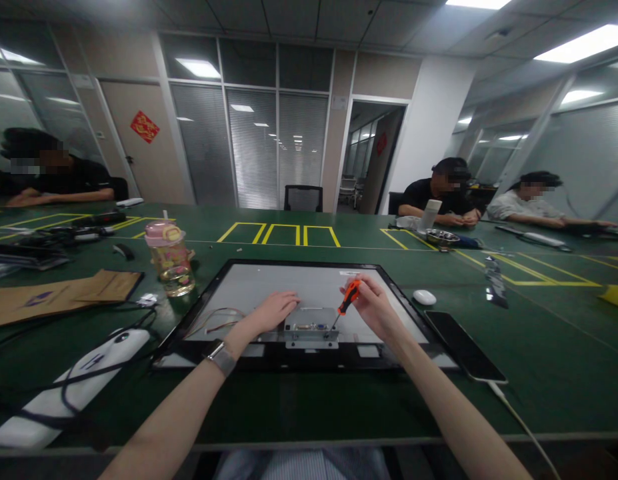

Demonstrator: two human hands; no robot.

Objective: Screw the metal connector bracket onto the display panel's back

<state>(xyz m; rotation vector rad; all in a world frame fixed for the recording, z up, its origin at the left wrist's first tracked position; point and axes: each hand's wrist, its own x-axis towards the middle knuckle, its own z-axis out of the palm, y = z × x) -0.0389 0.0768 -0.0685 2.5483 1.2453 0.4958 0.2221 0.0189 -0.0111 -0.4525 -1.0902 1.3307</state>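
A flat monitor panel (249, 280) lies face down on the green table, its grey metal back up. A small metal port bracket (311, 327) sits near its front edge. My left hand (271, 310) rests flat on the panel just left of the bracket, fingers stretched out. My right hand (371, 307) is closed round an orange-handled screwdriver (347, 298), whose tip points down at the bracket's right end. Thin coloured wires (213, 320) lie on the panel to the left.
A pink-lidded drink bottle (169, 260) stands left of the panel by brown envelopes (53, 293). A white mouse (425, 297) and black phone (463, 347) with cable lie to the right. A white device (63, 393) with black cords sits near left. Three other people sit at the table's far sides.
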